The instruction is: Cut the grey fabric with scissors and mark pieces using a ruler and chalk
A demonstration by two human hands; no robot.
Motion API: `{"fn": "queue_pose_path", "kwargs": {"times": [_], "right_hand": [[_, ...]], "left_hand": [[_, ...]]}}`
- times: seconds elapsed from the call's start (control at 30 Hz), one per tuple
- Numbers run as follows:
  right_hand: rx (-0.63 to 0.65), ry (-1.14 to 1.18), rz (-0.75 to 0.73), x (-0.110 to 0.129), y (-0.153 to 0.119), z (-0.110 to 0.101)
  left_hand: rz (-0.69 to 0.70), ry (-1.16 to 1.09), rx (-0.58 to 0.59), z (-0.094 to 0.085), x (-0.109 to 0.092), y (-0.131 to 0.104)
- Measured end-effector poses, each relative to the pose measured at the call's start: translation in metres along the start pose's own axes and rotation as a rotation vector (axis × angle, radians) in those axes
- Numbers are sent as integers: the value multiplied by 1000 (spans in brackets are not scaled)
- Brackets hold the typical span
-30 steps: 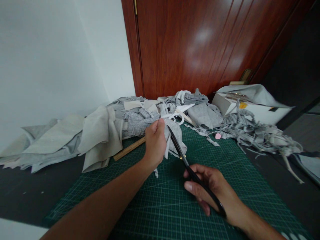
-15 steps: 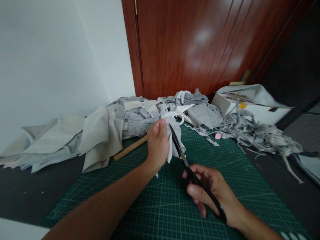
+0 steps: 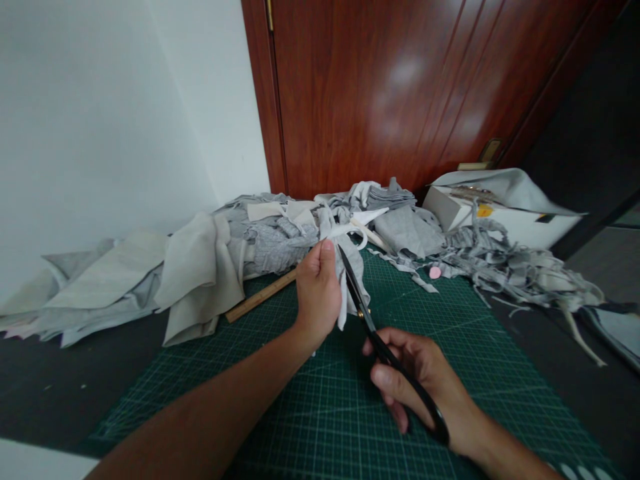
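Note:
My left hand [image 3: 320,290] is closed in a pinch on a piece of pale grey fabric [image 3: 356,293], which hangs down on the hand's right side. In my right hand [image 3: 417,380] are black-handled scissors [image 3: 367,320], thumb and fingers around the handles. Their blades point up and away, lying against the fabric just right of my left thumb, and look nearly closed. Both hands are over a green cutting mat [image 3: 320,413] with a grid. Part of the fabric is hidden behind my left hand.
Fabric pieces [image 3: 195,267] are heaped along the left and back. A wooden ruler [image 3: 260,297] lies on the mat's far left. At right are tangled grey strips [image 3: 530,273], a pink round object [image 3: 435,272] and a white box [image 3: 510,223]. White-handled scissors [image 3: 359,237] lie behind my left hand.
My left hand has shifted very slightly right and down with the fabric. The right hand and scissors have moved slightly left. Both grips look the same.

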State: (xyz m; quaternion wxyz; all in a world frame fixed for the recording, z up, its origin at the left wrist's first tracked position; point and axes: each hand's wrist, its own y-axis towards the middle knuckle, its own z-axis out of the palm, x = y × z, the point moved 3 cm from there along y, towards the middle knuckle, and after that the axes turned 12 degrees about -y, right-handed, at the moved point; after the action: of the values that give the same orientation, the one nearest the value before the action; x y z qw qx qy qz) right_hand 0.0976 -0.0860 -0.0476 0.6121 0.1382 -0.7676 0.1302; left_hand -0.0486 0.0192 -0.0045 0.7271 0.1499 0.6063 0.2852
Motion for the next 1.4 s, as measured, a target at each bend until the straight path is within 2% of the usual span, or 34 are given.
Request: {"fn": "queue_pose_path", "kwargs": {"times": [0.4, 0.63, 0.8, 0.97, 1.13, 1.23, 1.4], "right_hand": [[-58, -44, -15, -5, 3, 2], [-181, -24, -86, 10, 23, -17], [-213, -39, -138, 24, 38, -31], [-224, 4, -127, 15, 42, -25], [-216, 36, -95, 2, 36, -19], [-224, 37, -60, -1, 33, -18], [-225, 27, -36, 0, 32, -16]], "left_hand": [[-2, -66, 3, 7, 6, 5], [54, -136, 22, 33, 6, 32], [62, -170, 19, 45, 9, 36], [53, -131, 8, 39, 22, 32], [-29, -89, -11, 31, 32, 29], [-25, -56, 2, 27, 28, 32], [59, 2, -13, 20, 12, 43]]}}
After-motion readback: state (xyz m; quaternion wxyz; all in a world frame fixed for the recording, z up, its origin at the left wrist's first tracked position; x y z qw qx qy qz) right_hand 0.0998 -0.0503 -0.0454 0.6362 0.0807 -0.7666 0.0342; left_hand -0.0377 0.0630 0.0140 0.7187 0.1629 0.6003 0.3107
